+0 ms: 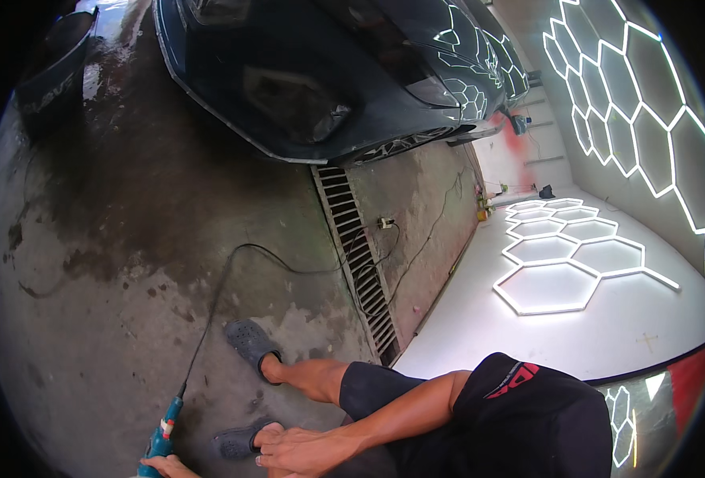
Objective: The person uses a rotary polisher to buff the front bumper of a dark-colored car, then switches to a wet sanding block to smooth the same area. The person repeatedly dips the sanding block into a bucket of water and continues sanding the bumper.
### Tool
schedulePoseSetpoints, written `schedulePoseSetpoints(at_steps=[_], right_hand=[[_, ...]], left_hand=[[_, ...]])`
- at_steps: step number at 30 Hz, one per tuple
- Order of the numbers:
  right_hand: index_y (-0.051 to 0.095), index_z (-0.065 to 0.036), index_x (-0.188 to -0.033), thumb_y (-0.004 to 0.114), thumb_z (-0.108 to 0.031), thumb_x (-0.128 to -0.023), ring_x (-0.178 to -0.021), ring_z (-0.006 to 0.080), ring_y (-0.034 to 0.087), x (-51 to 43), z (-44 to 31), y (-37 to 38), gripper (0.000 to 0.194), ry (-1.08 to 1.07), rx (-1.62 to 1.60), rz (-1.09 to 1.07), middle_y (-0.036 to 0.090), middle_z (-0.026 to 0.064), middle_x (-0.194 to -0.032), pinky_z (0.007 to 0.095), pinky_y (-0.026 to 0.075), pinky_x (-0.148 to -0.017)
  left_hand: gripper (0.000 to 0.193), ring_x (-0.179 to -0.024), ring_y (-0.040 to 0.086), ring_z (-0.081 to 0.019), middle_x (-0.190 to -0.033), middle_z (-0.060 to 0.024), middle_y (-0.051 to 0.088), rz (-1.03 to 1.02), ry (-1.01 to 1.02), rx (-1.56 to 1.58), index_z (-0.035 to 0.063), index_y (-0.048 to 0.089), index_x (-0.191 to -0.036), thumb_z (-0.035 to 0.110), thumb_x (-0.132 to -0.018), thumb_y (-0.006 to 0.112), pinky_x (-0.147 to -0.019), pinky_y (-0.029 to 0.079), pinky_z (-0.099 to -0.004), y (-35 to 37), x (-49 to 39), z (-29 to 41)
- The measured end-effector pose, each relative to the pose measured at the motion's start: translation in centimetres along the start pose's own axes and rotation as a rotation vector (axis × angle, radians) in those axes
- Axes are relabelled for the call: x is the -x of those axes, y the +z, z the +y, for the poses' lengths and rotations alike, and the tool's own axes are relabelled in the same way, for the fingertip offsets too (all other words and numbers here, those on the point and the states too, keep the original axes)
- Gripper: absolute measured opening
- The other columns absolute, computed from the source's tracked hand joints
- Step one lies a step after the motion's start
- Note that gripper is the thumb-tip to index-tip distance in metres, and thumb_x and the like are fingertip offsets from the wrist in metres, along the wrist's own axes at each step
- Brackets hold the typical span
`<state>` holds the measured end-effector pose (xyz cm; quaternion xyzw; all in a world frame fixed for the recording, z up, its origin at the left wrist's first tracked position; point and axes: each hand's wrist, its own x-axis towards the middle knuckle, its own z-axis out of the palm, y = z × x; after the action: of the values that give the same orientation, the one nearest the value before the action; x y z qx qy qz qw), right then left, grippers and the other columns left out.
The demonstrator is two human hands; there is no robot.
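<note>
At the lower left edge, my left hand point(170, 466) is wrapped around a teal corded power tool point(162, 431). The picture's bottom edge cuts off the lower end of the tool. A black power cord point(210, 312) leaves its upper end and curves over the concrete floor toward the drain. My right hand point(310, 449) is lower down beside my bent leg, back of the hand showing and fingers curled. Whether it grips anything is hidden. Below me, my feet are in dark grey clogs point(250, 343).
A dark car point(221, 66) with a black front end stands at the top. A metal drain grate point(352, 224) crosses the concrete, beside a power socket point(385, 223) and loose cables. A black bin point(51, 95) stands upper left. Hexagonal lights point(546, 311) line the white wall.
</note>
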<state>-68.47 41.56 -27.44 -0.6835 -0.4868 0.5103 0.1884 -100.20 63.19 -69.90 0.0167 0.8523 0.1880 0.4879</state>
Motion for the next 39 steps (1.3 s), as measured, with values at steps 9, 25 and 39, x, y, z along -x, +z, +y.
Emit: schedulePoseSetpoints(at_steps=[9, 25, 39], right_hand=[[0.069, 0.000, -0.137, 0.075, -0.040, -0.102, -0.135, 0.0433, 0.065, 2.0, -0.9, 1.1, 0.053, 0.290, -0.210, 0.014, 0.072, 0.0221, -0.135, 0.0536, 0.053, -0.110], [0.072, -0.006, -0.088, 0.087, -0.024, -0.091, -0.067, 0.0280, 0.075, 20.3, -2.7, -14.5, 0.023, 0.607, -0.414, 0.704, 0.076, 0.0136, -0.075, 0.0435, 0.060, -0.067], [0.077, 0.004, -0.090, 0.078, -0.018, -0.101, -0.060, 0.0178, 0.073, 27.6, -11.6, -20.7, 0.024, 0.641, -0.201, 0.339, 0.077, 0.0099, -0.073, 0.0348, 0.058, -0.058]], left_hand=[[0.101, -0.085, 0.051, -0.0235, -0.109, -0.0091, 0.050, -0.087, -0.256, -0.182, 0.0027, 0.036, -0.152, 0.071, -0.091, 0.078, -0.067, 0.049, -0.0341, -6.7, 13.5, -2.6], [0.056, -0.098, 0.069, -0.0156, -0.111, -0.0065, 0.075, -0.503, 0.587, -0.744, -0.0016, 0.073, -0.130, 0.046, -0.102, 0.082, -0.084, 0.057, -0.0322, -24.7, 52.4, 9.7], [0.109, -0.153, 0.055, -0.0307, -0.173, -0.0255, 0.047, -0.892, 0.157, -0.585, 0.0000, 0.026, -0.178, 0.062, -0.103, 0.075, -0.125, 0.044, -0.0385, -43.8, 51.6, 9.8]])
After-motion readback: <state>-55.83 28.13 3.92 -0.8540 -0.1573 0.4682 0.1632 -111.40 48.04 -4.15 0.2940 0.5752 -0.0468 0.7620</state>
